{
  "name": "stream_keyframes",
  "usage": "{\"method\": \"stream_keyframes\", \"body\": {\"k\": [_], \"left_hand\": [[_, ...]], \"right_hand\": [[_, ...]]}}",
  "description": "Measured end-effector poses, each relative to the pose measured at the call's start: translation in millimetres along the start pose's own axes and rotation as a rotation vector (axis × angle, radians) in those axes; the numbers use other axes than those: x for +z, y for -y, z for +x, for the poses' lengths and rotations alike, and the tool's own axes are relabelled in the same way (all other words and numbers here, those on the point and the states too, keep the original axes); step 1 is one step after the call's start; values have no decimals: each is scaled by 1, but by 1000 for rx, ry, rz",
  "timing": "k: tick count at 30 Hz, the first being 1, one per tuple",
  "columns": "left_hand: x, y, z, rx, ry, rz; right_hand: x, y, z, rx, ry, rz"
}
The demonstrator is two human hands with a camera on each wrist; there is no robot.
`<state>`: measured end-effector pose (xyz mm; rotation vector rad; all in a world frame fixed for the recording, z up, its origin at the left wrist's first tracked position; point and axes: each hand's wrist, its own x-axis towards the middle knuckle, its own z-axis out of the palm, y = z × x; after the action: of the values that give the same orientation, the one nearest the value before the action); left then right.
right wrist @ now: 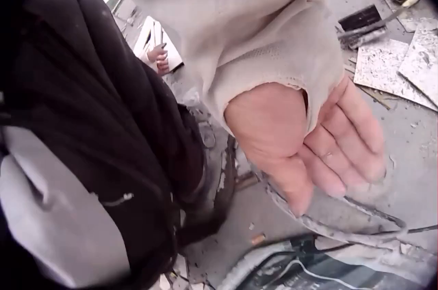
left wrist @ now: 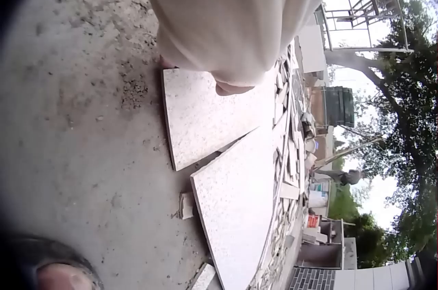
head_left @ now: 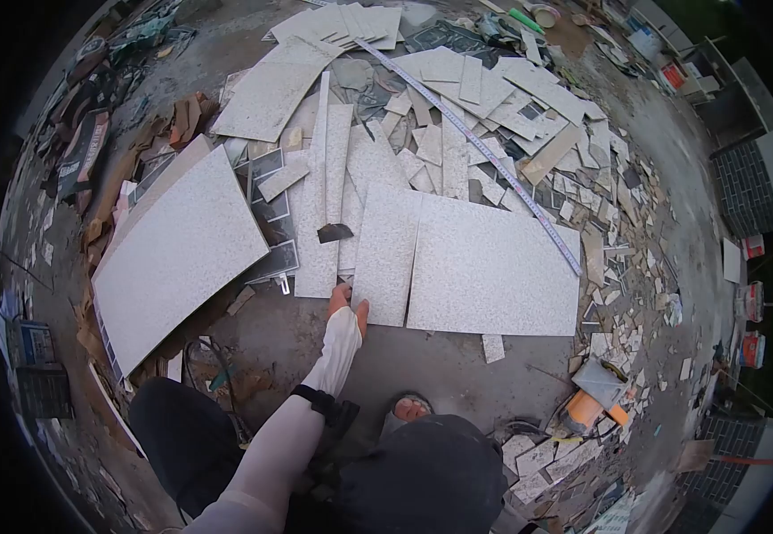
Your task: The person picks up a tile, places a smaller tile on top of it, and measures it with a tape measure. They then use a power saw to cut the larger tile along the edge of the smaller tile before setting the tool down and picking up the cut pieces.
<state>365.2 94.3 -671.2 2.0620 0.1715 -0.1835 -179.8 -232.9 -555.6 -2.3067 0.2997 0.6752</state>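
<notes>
My left hand (head_left: 344, 311), its back under a pale sleeve, grips the near left corner of a narrow speckled white tile piece (head_left: 384, 254). In the left wrist view, the sleeve hides most of that hand; a fingertip (left wrist: 233, 89) shows over the tile. A wider tile piece (head_left: 496, 267) lies just to the right, with a thin tapering gap between the two. The right hand (right wrist: 328, 152) appears only in the right wrist view, palm showing and fingers loosely extended, holding nothing. It hangs above a dusty hose (right wrist: 321, 225).
A long measuring strip (head_left: 484, 147) crosses the wider piece and the tile scraps behind. A large tile (head_left: 186, 254) leans at the left. An orange power tool (head_left: 585, 408) sits at the right among broken pieces. My sandalled foot (head_left: 411, 408) is close to the tiles.
</notes>
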Motion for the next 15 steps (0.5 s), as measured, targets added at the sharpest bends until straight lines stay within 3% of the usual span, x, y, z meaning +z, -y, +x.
{"method": "stream_keyframes", "body": {"k": [4,6,8,9,11,14,15], "left_hand": [[-7,-9,0,-172,87,-54],[-6,-15,11,-161,223,-105],[-19,-22,20,-137,440,-88],[-22,-26,19,-137,429,-92],[-20,-27,21,-20,152,-277],[-55,-53,27,-99,64,-318],[-60,-48,34,-38,34,-358]], "right_hand": [[-23,13,119,-17,66,5],[-48,64,181,36,36,-6],[-81,155,249,127,-5,-13],[-100,213,293,177,-28,-17],[-85,225,326,-3,-178,292],[-62,250,362,-153,-197,321],[-54,256,370,-193,-190,375]]}}
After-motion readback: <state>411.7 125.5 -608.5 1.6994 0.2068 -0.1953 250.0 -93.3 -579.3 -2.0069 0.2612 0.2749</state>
